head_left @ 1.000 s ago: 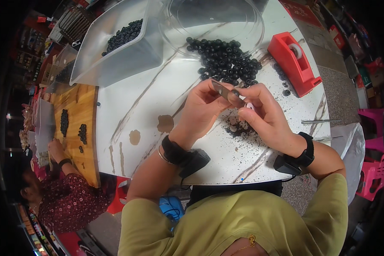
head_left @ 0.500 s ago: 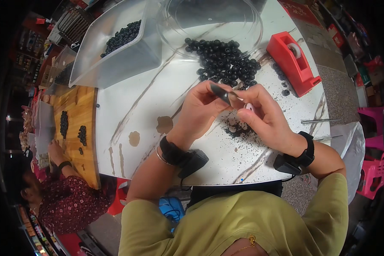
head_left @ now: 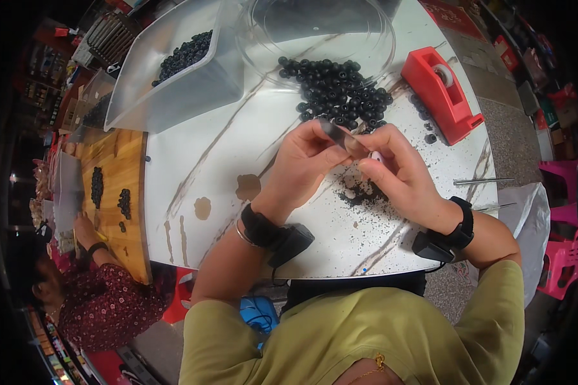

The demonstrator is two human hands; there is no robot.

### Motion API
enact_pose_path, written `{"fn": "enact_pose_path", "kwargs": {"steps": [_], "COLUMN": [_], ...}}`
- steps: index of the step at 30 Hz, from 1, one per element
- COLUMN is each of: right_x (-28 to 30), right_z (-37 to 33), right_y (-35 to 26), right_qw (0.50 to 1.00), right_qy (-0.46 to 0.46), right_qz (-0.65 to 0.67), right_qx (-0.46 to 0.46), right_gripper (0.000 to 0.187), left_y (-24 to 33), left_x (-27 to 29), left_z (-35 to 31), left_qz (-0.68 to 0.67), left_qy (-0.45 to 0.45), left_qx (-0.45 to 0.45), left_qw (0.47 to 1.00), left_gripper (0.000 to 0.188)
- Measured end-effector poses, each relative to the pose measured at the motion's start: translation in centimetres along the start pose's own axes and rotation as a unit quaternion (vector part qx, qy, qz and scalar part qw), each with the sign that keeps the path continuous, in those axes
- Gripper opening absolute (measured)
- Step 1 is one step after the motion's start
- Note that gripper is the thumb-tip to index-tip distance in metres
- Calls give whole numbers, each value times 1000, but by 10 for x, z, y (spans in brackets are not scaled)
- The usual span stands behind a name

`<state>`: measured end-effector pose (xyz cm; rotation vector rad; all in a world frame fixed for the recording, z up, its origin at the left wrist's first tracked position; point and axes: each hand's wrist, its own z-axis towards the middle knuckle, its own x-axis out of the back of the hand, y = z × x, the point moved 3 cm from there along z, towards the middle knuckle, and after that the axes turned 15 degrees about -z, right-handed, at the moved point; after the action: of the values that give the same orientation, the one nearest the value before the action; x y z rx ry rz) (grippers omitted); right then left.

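Here, translucent bin [head_left: 192, 96] of black beads [head_left: 189, 54], clear round container [head_left: 315, 31] by bead pile [head_left: 337, 93], hands [head_left: 302, 163] [head_left: 401, 173] pinched at small knife [head_left: 334, 132]

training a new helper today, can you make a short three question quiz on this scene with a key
1. Multiple choice: what does the right hand hold?
a) a pen
b) a small knife
c) a spoon

2. True or false: the red tape dispenser stands to the right of the heap of round black pieces.

3. Fill the gap: dark crumbs lie scattered on the ____ tabletop.

Key:
1. b
2. True
3. white
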<state>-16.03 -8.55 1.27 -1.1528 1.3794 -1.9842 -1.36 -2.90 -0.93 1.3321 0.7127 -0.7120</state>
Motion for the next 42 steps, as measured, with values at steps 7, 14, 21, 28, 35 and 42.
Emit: {"fn": "enact_pose_path", "kwargs": {"steps": [7, 14, 21, 28, 35, 42], "right_x": [8, 4, 2, 0, 0, -3], "right_z": [8, 6, 6, 8, 7, 6], "right_y": [-1, -2, -2, -1, 0, 2], "right_qw": [988, 991, 992, 992, 992, 990], "right_qy": [102, 66, 42, 37, 29, 0], "right_qz": [104, 106, 110, 115, 114, 126], "right_qx": [-49, -45, -34, -34, -47, -69], "right_gripper": [21, 21, 21, 21, 21, 19], "left_y": [14, 15, 13, 19, 15, 5], "left_x": [-2, 4, 5, 3, 4, 9], "left_z": [10, 18, 21, 10, 5, 1], "left_qz": [30, 536, 692, 625, 101, -11], "left_qy": [92, 53, 10, 49, 147, 159], "left_qx": [53, -34, -53, -42, 64, 80], "left_qw": [994, 842, 720, 778, 982, 984], "left_gripper": [22, 20, 19, 21, 13, 16]}}
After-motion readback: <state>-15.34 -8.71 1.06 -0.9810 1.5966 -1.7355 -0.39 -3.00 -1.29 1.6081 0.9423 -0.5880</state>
